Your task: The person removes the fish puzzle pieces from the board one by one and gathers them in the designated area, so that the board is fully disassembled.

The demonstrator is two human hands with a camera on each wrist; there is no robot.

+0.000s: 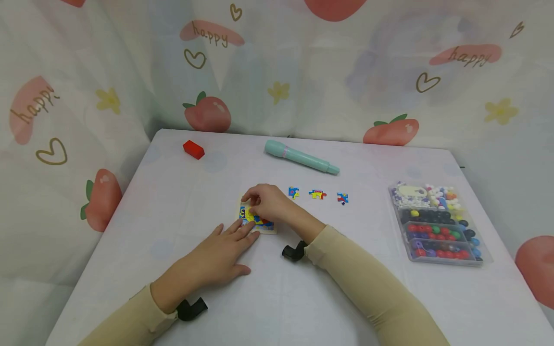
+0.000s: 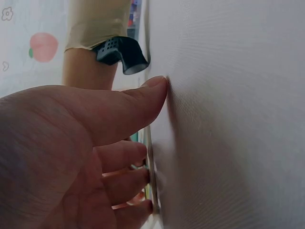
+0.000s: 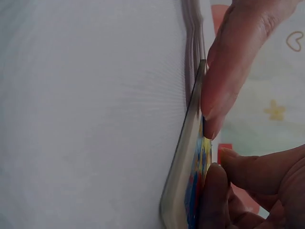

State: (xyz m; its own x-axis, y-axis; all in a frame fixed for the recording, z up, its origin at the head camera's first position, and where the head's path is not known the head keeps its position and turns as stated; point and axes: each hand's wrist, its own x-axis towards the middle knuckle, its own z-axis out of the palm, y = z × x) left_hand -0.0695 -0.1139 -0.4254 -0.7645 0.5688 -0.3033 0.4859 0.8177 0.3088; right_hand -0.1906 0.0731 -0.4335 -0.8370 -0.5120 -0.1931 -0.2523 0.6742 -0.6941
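Observation:
A small jigsaw puzzle (image 1: 267,225) in a pale tray lies mid-table, its picture blue, yellow and red. Over its upper part, the curled fingers of my right hand (image 1: 270,204) pinch a puzzle piece that they largely hide. My left hand (image 1: 216,257) lies flat with fingers spread, the fingertips on the tray's near left edge. In the right wrist view the tray's pale side (image 3: 178,176) looks slightly tilted. To the right of the puzzle, three loose pieces lie in a row: a blue one (image 1: 294,192), a yellow and red one (image 1: 318,194) and a blue and red one (image 1: 343,197).
A mint-green tube-shaped object (image 1: 303,157) lies behind the loose pieces. Towards the far left corner sits a red block (image 1: 193,149). A clear compartment box (image 1: 441,262) of coloured beads stands on the right. Patterned cloth (image 1: 277,62) hangs behind the table.

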